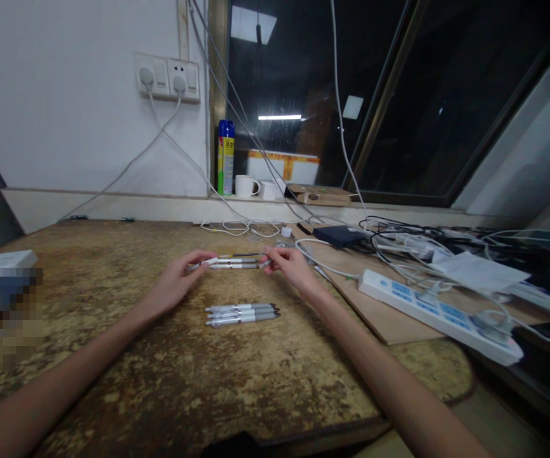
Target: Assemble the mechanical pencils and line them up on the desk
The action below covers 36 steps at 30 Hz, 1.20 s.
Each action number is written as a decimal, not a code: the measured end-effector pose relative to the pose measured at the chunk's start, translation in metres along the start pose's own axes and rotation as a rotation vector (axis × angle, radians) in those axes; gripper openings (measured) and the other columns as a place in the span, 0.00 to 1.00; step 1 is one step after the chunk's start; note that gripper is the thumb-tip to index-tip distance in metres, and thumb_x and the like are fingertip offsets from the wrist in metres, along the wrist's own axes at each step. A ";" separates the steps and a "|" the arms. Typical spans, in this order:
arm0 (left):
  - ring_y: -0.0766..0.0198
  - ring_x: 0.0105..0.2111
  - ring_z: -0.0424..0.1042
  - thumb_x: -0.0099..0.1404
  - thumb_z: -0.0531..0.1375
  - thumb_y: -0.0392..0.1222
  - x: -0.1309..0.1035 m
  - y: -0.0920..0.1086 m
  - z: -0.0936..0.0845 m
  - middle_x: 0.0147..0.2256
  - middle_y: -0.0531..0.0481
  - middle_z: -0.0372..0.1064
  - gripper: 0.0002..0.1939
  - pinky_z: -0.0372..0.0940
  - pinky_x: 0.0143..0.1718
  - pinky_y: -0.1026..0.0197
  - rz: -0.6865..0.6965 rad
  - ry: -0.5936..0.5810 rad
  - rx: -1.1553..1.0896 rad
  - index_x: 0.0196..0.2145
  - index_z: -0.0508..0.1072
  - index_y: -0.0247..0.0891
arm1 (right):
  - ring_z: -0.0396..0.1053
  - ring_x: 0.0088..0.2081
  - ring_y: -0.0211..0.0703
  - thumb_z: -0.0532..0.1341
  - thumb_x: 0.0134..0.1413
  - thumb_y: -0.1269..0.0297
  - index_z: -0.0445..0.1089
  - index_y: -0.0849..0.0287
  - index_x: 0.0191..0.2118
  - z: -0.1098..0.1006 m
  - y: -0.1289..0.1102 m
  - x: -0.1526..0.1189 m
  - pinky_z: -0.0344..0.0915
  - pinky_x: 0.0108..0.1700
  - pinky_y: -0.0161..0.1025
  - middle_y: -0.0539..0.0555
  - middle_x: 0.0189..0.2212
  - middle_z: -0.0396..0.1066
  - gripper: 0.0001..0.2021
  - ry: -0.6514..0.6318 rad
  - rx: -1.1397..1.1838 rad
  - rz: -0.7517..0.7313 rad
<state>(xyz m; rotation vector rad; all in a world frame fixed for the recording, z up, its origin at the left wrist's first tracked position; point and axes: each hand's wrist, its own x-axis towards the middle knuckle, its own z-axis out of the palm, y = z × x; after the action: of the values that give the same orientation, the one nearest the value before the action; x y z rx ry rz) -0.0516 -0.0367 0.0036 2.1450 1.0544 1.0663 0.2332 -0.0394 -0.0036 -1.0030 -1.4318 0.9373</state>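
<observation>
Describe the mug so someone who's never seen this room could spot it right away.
Find the big dark window behind the worn table. At the left end of its ledge, just right of the yellow spray can with the blue cap, sits the mug. It's plain white, with a rounded handle that the small white box beside it lacks.

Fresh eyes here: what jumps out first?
Probably the white power strip at right, cables tangled behind it. Next, the blue-and-yellow spray can by the window. Then, centre, the left hand pinching a white piece and the right hand a grey one, either side of some pens.
</observation>
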 end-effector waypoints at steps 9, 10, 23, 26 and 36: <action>0.52 0.54 0.72 0.72 0.57 0.51 0.001 0.006 -0.003 0.53 0.45 0.76 0.18 0.62 0.60 0.51 0.025 0.026 0.013 0.52 0.79 0.41 | 0.72 0.30 0.42 0.66 0.52 0.40 0.78 0.60 0.32 -0.002 0.001 0.001 0.70 0.36 0.39 0.55 0.30 0.77 0.24 -0.031 0.001 -0.012; 0.52 0.54 0.72 0.72 0.57 0.51 0.001 0.006 -0.003 0.53 0.45 0.76 0.18 0.62 0.60 0.51 0.026 0.027 0.016 0.52 0.79 0.41 | 0.72 0.30 0.42 0.66 0.52 0.40 0.78 0.60 0.32 -0.002 0.001 0.001 0.70 0.37 0.39 0.55 0.31 0.77 0.23 -0.035 -0.003 -0.017; 0.53 0.53 0.73 0.72 0.57 0.50 0.002 0.004 -0.002 0.53 0.46 0.77 0.18 0.63 0.58 0.52 -0.007 0.021 0.008 0.52 0.79 0.42 | 0.73 0.32 0.43 0.66 0.52 0.40 0.78 0.60 0.32 -0.001 -0.001 0.000 0.70 0.40 0.42 0.56 0.32 0.78 0.23 -0.075 -0.017 -0.039; 0.52 0.54 0.73 0.71 0.58 0.51 0.002 0.004 -0.003 0.53 0.46 0.77 0.18 0.63 0.59 0.51 -0.013 0.032 0.010 0.52 0.79 0.42 | 0.73 0.32 0.43 0.66 0.53 0.41 0.78 0.60 0.33 -0.001 -0.002 -0.001 0.70 0.40 0.41 0.55 0.32 0.78 0.22 -0.081 -0.030 -0.042; 0.52 0.52 0.74 0.72 0.56 0.53 0.001 0.007 -0.003 0.51 0.47 0.78 0.18 0.63 0.58 0.52 -0.023 0.038 -0.002 0.51 0.79 0.44 | 0.72 0.33 0.44 0.65 0.56 0.44 0.78 0.60 0.34 -0.003 0.000 0.000 0.68 0.42 0.42 0.55 0.31 0.77 0.21 -0.097 -0.102 -0.074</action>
<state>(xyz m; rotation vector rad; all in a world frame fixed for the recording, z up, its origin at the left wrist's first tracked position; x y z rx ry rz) -0.0505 -0.0394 0.0104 2.1138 1.0918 1.1015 0.2362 -0.0394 -0.0036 -0.9832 -1.6005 0.8762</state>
